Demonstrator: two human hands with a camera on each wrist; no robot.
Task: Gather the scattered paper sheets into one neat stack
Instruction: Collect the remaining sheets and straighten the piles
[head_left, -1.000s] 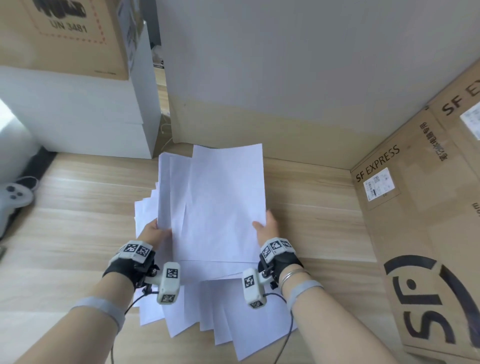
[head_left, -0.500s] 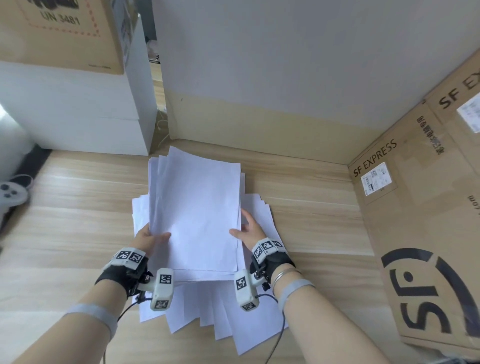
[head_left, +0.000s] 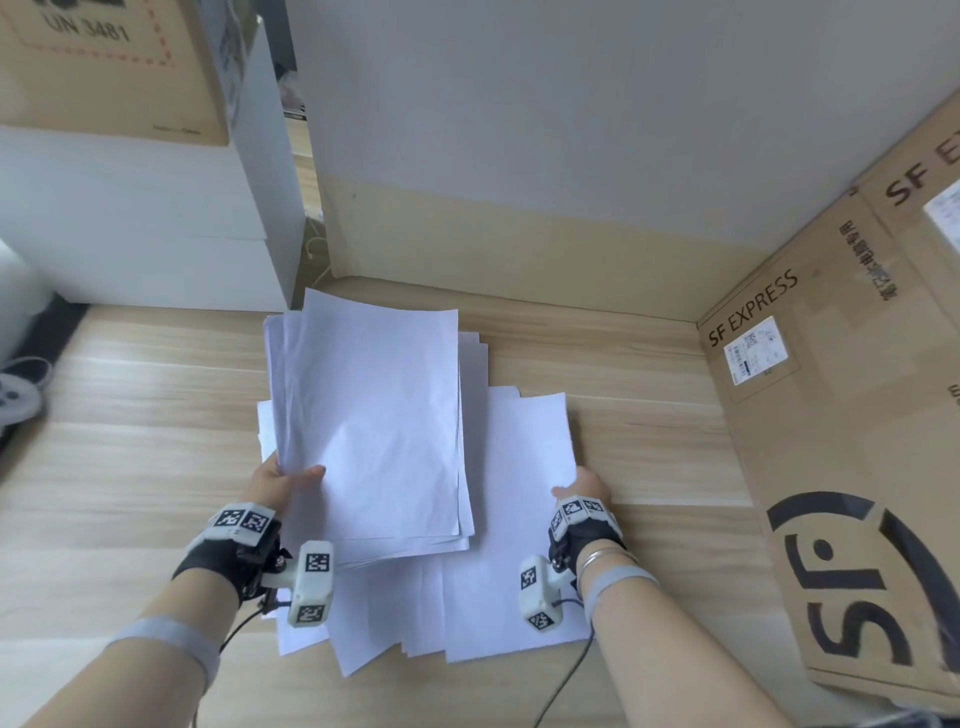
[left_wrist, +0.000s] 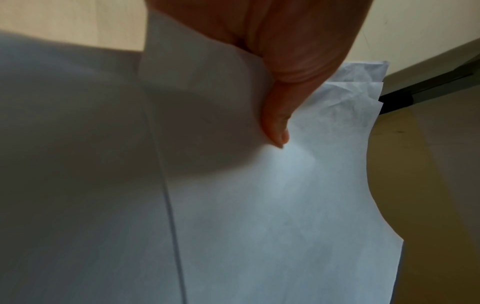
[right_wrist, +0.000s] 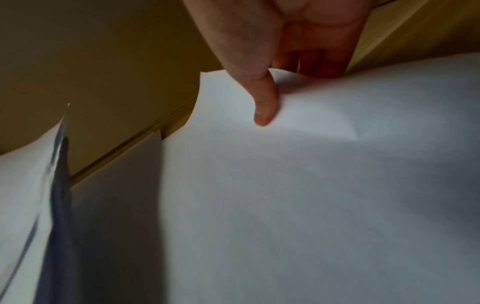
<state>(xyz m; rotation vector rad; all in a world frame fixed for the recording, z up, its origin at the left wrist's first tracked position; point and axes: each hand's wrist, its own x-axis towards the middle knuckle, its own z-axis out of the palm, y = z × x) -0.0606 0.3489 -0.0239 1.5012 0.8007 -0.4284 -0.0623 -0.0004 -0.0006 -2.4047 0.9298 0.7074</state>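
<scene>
A bundle of white paper sheets is lifted off the wooden table, and my left hand pinches its left edge, thumb on top. More white sheets lie fanned out on the table underneath and toward me. My right hand pinches the right edge of another loose sheet beside the bundle, with the thumb on top and the fingers underneath. That sheet's edge curls up slightly in the right wrist view.
A large SF Express cardboard box stands along the right. A white cabinet with a cardboard box on top is at the back left. A grey and beige wall closes the back. A game controller lies far left.
My right hand let go of the bundle's right edge and moved right to pinch a loose sheet. The bundle, now held by the left hand alone, shifted left.
</scene>
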